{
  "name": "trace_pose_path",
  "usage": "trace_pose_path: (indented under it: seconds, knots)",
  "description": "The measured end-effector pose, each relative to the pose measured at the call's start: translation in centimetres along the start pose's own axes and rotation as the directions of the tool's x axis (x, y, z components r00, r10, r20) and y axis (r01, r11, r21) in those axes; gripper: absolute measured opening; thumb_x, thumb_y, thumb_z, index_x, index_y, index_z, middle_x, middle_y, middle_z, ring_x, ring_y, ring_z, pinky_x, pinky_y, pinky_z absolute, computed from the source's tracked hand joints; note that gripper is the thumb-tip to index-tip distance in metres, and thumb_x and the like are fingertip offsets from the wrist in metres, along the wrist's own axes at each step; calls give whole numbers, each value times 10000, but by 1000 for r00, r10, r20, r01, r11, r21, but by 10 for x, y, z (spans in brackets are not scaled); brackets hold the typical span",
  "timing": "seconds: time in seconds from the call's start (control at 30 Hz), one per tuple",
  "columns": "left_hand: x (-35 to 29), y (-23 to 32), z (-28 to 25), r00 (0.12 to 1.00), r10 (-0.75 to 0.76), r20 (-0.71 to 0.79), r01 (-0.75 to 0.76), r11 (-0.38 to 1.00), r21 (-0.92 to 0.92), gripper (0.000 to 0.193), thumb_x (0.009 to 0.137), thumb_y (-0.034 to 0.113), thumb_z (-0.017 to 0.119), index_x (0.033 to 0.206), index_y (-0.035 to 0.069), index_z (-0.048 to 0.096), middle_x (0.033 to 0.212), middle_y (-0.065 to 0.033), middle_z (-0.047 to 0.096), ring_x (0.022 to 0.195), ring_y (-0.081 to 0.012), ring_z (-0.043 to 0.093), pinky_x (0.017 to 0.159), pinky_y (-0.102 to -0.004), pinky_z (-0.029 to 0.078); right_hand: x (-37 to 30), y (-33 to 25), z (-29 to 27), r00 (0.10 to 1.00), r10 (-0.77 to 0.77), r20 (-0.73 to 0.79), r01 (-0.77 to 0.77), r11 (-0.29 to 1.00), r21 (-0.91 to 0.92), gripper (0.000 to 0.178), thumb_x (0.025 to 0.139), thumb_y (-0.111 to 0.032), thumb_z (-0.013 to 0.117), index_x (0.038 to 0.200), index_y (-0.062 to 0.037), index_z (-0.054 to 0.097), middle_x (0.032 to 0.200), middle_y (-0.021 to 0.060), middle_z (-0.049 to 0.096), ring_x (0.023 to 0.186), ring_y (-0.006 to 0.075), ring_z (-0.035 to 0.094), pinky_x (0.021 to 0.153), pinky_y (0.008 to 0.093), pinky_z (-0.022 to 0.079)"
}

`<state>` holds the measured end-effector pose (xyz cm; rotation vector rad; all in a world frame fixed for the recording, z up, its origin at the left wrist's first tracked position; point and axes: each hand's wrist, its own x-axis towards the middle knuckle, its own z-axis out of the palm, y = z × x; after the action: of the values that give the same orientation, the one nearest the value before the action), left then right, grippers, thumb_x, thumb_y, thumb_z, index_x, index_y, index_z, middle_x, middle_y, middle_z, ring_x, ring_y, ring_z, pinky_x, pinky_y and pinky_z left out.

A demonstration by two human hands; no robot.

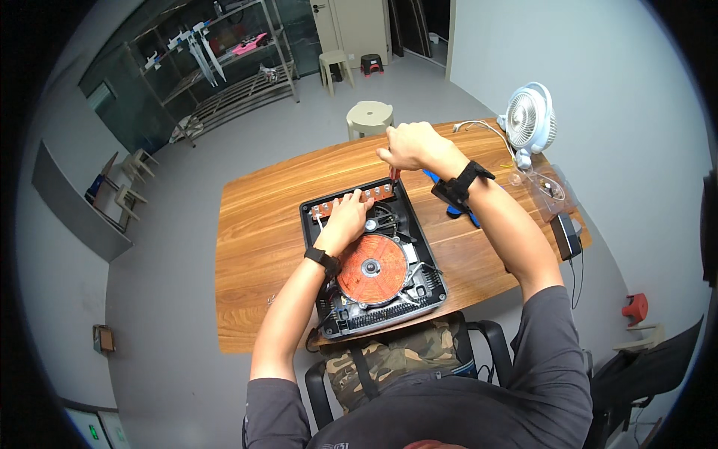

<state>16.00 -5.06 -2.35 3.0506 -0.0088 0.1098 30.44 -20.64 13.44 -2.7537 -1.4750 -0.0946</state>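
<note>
An opened induction cooker lies on the wooden table, its black housing [389, 319] holding a round red coil [385, 258]. Across its far end runs a narrow orange circuit board [380, 192]. My left hand [345, 218] rests on this board with fingers spread, palm down. At the board's right end my right hand [413, 146] is closed around a red-handled screwdriver [395, 173], held upright; its tip is too small to make out. Blue objects [431, 176] lie partly hidden beneath my right forearm.
A light-blue fan [527, 120] and a white cable [479, 123] stand at the table's far right corner. Near them lie a clear plastic bag [552, 187] and a black box [566, 236] with a cord. Beyond the table is a beige stool [369, 114].
</note>
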Motion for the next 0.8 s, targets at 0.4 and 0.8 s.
trace_pose_path:
  seconds: [0.4, 0.8]
  knots:
    - [1, 0, 0, 1000, -4, -8, 4, 1000, 6, 522, 877, 35, 499, 1376, 114, 631, 1358, -248, 528, 1251, -406, 533, 1062, -542, 431, 0, -3, -5, 999, -6, 44, 10, 997, -72, 384, 938, -357, 578, 1058, -8, 687, 910, 195, 745, 923, 367, 722, 833, 470, 573]
    - [1, 0, 2, 1000, 0, -9, 0, 1000, 17, 526, 878, 26, 503, 1380, 120, 629, 1327, -215, 542, 1226, -391, 543, 1056, -530, 434, -6, 11, -1, 999, -50, 1, 50, 996, 75, 396, 923, -347, 575, 1126, -21, 669, 971, 212, 741, 950, 389, 712, 859, 473, 565]
